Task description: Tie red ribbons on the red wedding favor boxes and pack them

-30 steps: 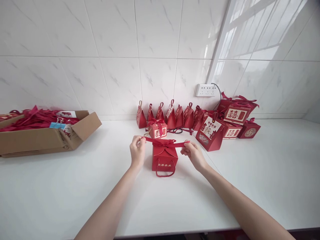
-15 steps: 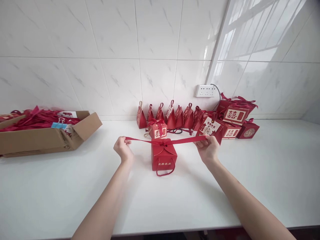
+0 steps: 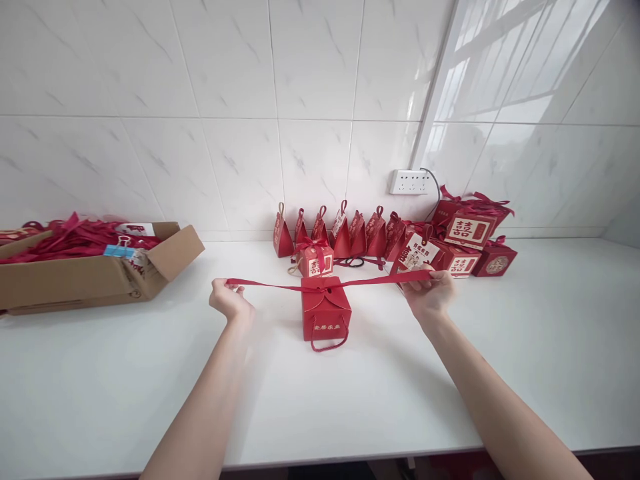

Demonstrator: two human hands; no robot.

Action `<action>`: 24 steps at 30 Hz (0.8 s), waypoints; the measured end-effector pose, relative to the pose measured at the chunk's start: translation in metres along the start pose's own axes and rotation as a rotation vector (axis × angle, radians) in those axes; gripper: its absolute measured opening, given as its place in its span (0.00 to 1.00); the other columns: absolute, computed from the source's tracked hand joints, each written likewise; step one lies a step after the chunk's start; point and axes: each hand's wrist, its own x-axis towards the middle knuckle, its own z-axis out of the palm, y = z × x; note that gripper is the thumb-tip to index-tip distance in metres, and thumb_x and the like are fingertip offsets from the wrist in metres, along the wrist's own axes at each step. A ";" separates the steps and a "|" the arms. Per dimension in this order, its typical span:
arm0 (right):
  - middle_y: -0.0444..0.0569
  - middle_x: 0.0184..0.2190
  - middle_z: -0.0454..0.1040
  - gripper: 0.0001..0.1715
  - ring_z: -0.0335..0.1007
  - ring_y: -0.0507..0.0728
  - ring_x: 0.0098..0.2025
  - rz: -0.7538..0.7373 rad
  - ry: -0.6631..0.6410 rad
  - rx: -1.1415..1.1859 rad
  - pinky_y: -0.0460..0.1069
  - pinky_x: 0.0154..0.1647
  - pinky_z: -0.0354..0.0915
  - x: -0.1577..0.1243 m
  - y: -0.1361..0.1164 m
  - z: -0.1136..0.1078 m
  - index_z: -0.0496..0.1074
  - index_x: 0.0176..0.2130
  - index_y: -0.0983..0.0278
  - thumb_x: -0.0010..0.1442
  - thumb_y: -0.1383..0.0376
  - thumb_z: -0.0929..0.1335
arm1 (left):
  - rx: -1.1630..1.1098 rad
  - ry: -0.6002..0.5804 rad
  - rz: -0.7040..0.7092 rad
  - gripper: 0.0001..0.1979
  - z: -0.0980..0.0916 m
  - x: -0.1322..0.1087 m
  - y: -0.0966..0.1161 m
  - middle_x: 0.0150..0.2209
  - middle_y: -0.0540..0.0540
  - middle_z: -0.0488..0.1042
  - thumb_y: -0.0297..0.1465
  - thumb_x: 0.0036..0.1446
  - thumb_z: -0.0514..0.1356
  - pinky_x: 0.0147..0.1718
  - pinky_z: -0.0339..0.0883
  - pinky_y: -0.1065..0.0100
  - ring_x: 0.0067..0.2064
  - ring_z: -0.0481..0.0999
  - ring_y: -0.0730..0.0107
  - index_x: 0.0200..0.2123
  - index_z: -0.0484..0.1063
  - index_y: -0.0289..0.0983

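A red gift box (image 3: 327,315) with a rope handle on its front stands upright on the white counter, its curved top flaps folded together. Across its top runs a red ribbon (image 3: 385,278), crossed or knotted at the middle and stretched out to both sides. My left hand (image 3: 231,300) is closed on the ribbon's left end, to the left of the box. On the other side my right hand (image 3: 429,292) pinches the right end, slightly blurred. Neither hand touches the box.
An open cardboard box (image 3: 75,285) full of red ribbons and packets sits at the left. Several red pyramid boxes (image 3: 340,237) line the wall, with a small ribboned box (image 3: 316,259) before them. Stacked red boxes (image 3: 470,230) stand at the right, below a white power socket (image 3: 413,181).
Both hands have moved farther apart, left hand leftward and right hand rightward, drawing the ribbon out longer. The crossing on top looks tighter, and the box has shifted very slightly left.
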 end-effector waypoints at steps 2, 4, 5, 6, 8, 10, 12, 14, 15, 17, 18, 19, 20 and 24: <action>0.36 0.11 0.45 0.17 0.45 0.44 0.12 -0.009 -0.015 0.003 0.41 0.14 0.52 0.001 -0.001 -0.001 0.42 0.17 0.64 0.41 0.69 0.61 | 0.004 0.004 0.006 0.05 0.000 0.001 0.000 0.21 0.54 0.55 0.29 0.36 0.51 0.24 0.54 0.72 0.24 0.57 0.77 0.18 0.53 0.37; 0.36 0.11 0.45 0.18 0.45 0.44 0.12 -0.027 -0.021 0.003 0.41 0.15 0.54 0.003 -0.002 -0.001 0.41 0.17 0.64 0.42 0.69 0.61 | 0.003 -0.009 0.020 0.06 0.001 0.000 0.000 0.21 0.54 0.54 0.29 0.36 0.51 0.24 0.55 0.72 0.24 0.57 0.77 0.18 0.53 0.37; 0.36 0.11 0.45 0.19 0.45 0.44 0.11 -0.036 -0.022 0.002 0.41 0.15 0.55 0.004 -0.003 -0.002 0.41 0.17 0.64 0.42 0.69 0.61 | 0.002 -0.018 0.031 0.06 0.001 0.000 0.000 0.21 0.54 0.54 0.29 0.36 0.51 0.24 0.55 0.72 0.24 0.57 0.77 0.18 0.52 0.37; 0.36 0.11 0.45 0.19 0.45 0.44 0.11 -0.044 -0.024 -0.002 0.41 0.16 0.56 0.005 -0.004 -0.002 0.41 0.17 0.64 0.43 0.69 0.61 | 0.002 -0.029 0.042 0.07 0.001 0.000 0.000 0.20 0.54 0.53 0.29 0.36 0.52 0.24 0.55 0.72 0.24 0.57 0.77 0.17 0.52 0.37; 0.36 0.11 0.45 0.19 0.45 0.44 0.12 -0.059 -0.029 -0.013 0.41 0.16 0.56 0.006 -0.006 -0.004 0.41 0.17 0.64 0.44 0.68 0.61 | 0.006 -0.049 0.064 0.07 0.001 -0.002 -0.001 0.20 0.54 0.53 0.29 0.37 0.52 0.23 0.55 0.72 0.24 0.57 0.77 0.17 0.52 0.37; 0.36 0.11 0.45 0.19 0.45 0.44 0.12 -0.074 -0.024 -0.014 0.40 0.15 0.55 0.007 -0.007 -0.005 0.41 0.18 0.64 0.45 0.68 0.62 | 0.014 -0.064 0.079 0.08 0.001 -0.003 -0.001 0.20 0.54 0.52 0.29 0.38 0.51 0.23 0.55 0.72 0.23 0.57 0.77 0.17 0.51 0.37; 0.36 0.11 0.45 0.19 0.45 0.44 0.12 -0.083 -0.007 0.000 0.40 0.14 0.54 0.007 -0.007 -0.005 0.42 0.18 0.64 0.44 0.68 0.62 | 0.023 -0.076 0.087 0.09 0.001 -0.003 -0.001 0.20 0.54 0.52 0.29 0.38 0.51 0.23 0.55 0.72 0.23 0.57 0.77 0.17 0.50 0.37; 0.36 0.11 0.46 0.18 0.45 0.44 0.12 -0.076 0.016 0.023 0.40 0.14 0.54 0.007 -0.007 -0.005 0.42 0.18 0.64 0.43 0.69 0.62 | 0.034 -0.085 0.090 0.09 0.000 -0.002 -0.002 0.20 0.54 0.51 0.29 0.39 0.51 0.23 0.56 0.72 0.23 0.57 0.77 0.17 0.49 0.37; 0.36 0.11 0.46 0.18 0.45 0.44 0.12 -0.069 0.026 0.034 0.41 0.13 0.53 0.006 -0.007 -0.005 0.42 0.17 0.64 0.42 0.69 0.61 | 0.043 -0.089 0.091 0.09 0.000 -0.002 -0.003 0.20 0.54 0.51 0.29 0.39 0.51 0.24 0.56 0.72 0.24 0.57 0.77 0.17 0.48 0.37; 0.36 0.11 0.45 0.18 0.44 0.45 0.11 -0.055 0.032 0.050 0.41 0.13 0.53 0.006 -0.007 -0.004 0.42 0.17 0.64 0.41 0.69 0.61 | 0.070 -0.095 0.089 0.09 -0.001 0.000 -0.004 0.21 0.54 0.50 0.29 0.40 0.50 0.24 0.57 0.71 0.24 0.57 0.76 0.18 0.48 0.38; 0.36 0.11 0.45 0.18 0.44 0.45 0.11 -0.052 0.022 0.057 0.41 0.13 0.53 0.005 -0.008 -0.003 0.42 0.17 0.64 0.41 0.69 0.62 | 0.090 -0.097 0.086 0.08 -0.001 0.002 -0.005 0.21 0.54 0.50 0.29 0.41 0.50 0.25 0.58 0.71 0.25 0.58 0.75 0.18 0.48 0.38; 0.36 0.11 0.46 0.19 0.44 0.44 0.11 -0.048 0.001 0.065 0.41 0.13 0.53 0.005 -0.009 -0.003 0.42 0.17 0.64 0.41 0.68 0.62 | 0.115 -0.099 0.084 0.08 -0.001 0.003 -0.006 0.22 0.54 0.51 0.29 0.41 0.50 0.26 0.59 0.69 0.25 0.58 0.75 0.19 0.49 0.38; 0.36 0.11 0.46 0.20 0.45 0.44 0.12 -0.038 -0.031 0.072 0.41 0.13 0.53 0.004 -0.010 -0.003 0.42 0.17 0.63 0.41 0.67 0.63 | 0.144 -0.097 0.083 0.06 -0.002 0.003 -0.007 0.23 0.53 0.52 0.29 0.42 0.49 0.27 0.60 0.67 0.26 0.60 0.73 0.20 0.50 0.38; 0.35 0.10 0.45 0.27 0.42 0.45 0.12 0.110 -0.202 0.084 0.44 0.15 0.57 0.005 -0.014 -0.004 0.42 0.16 0.62 0.43 0.54 0.65 | 0.260 -0.034 0.174 0.07 -0.003 0.000 -0.009 0.36 0.48 0.61 0.29 0.41 0.54 0.44 0.60 0.59 0.42 0.65 0.65 0.28 0.58 0.39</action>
